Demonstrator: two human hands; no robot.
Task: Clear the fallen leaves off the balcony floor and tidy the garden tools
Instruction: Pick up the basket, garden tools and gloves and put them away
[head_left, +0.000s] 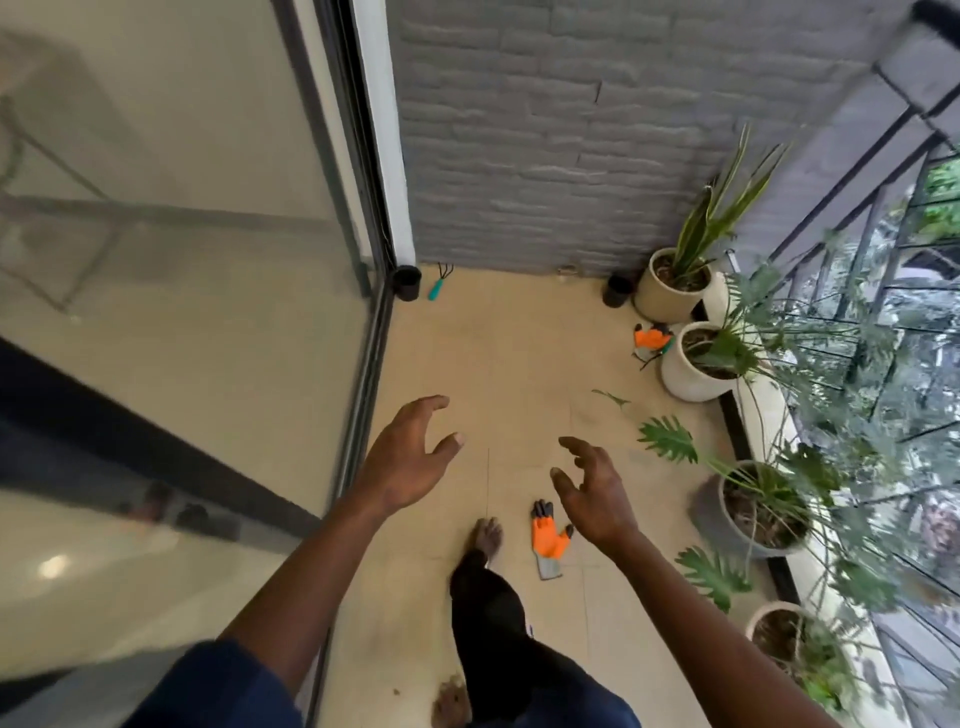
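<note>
An orange and grey garden glove lies on the beige balcony floor just ahead of my foot. A second orange glove lies beside a white pot at the right. A teal-handled hand rake leans in the far left corner. One thin green leaf lies on the tiles near the pots. My left hand and my right hand hover above the floor, fingers spread and relaxed, holding nothing.
Potted plants line the right side along a black railing. A sliding glass door bounds the left, a grey brick wall the far end. Two small black pots stand at the far corners.
</note>
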